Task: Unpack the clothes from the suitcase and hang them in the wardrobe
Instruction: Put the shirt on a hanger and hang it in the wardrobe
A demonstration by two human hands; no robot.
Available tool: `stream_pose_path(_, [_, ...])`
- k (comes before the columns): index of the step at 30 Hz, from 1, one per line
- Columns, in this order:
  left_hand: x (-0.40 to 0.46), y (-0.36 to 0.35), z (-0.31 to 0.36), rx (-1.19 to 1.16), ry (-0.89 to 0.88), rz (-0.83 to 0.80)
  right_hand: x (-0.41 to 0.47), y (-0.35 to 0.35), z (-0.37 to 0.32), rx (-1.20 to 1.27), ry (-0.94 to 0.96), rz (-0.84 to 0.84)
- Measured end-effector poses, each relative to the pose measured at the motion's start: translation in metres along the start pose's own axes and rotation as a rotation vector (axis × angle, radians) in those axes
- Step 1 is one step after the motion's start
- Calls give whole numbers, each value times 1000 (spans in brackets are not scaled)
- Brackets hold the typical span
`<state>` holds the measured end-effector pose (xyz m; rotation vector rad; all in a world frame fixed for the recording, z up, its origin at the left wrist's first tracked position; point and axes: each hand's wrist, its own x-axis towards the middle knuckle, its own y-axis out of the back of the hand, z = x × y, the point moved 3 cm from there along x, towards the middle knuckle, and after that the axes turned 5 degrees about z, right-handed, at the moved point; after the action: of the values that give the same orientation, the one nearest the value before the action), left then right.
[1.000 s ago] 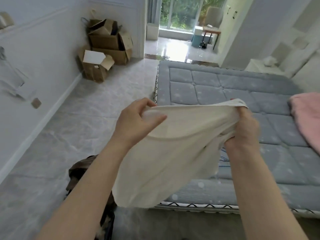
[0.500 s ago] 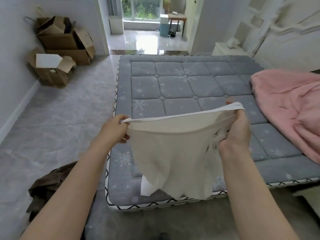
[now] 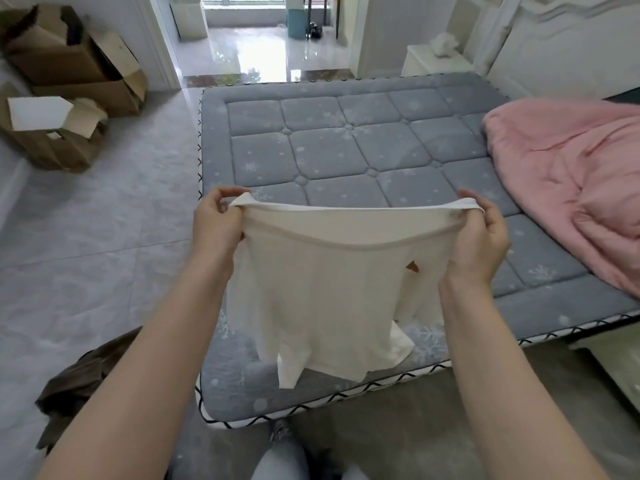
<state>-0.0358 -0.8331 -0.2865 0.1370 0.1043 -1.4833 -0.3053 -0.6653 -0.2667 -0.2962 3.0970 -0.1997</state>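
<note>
Cream garment (image 3: 341, 289) stretched between both hands; orange tag unreadable.

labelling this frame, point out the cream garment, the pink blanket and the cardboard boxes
cream garment (image 3: 332, 289), head view, middle of the hanging front
pink blanket (image 3: 568, 174), head view, centre of the bunched heap
cardboard boxes (image 3: 72, 88), head view, side of the upper box

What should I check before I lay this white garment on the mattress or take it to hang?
1. Left hand grips one end of the white garment: ok.
2. Right hand grips the other end: ok.
3. Top edge stretched flat between the hands: ok.
4. Garment clean: not ok, a small brown mark shows near the right hand.
5. Mattress bare under the garment: ok; pink blanket lies aside.
6. Hanger or wardrobe within reach: cannot tell, neither is in view.
</note>
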Motion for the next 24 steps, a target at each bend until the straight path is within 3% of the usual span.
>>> stream_pose_path(4, [28, -2, -1, 12, -45, -28, 9, -21, 8, -122, -12, -20])
stream_pose_path(11, [54, -25, -69, 139, 233, -138, 10, -22, 90, -334, -246, -6])
stream_pose_path(19, [58, -40, -149, 352, 364, -128, 39, -8, 209, -644, -692, -274])
stream_pose_path(24, [48, -63, -176, 398, 449, -58, 72, -19, 259, -756, -773, -448])
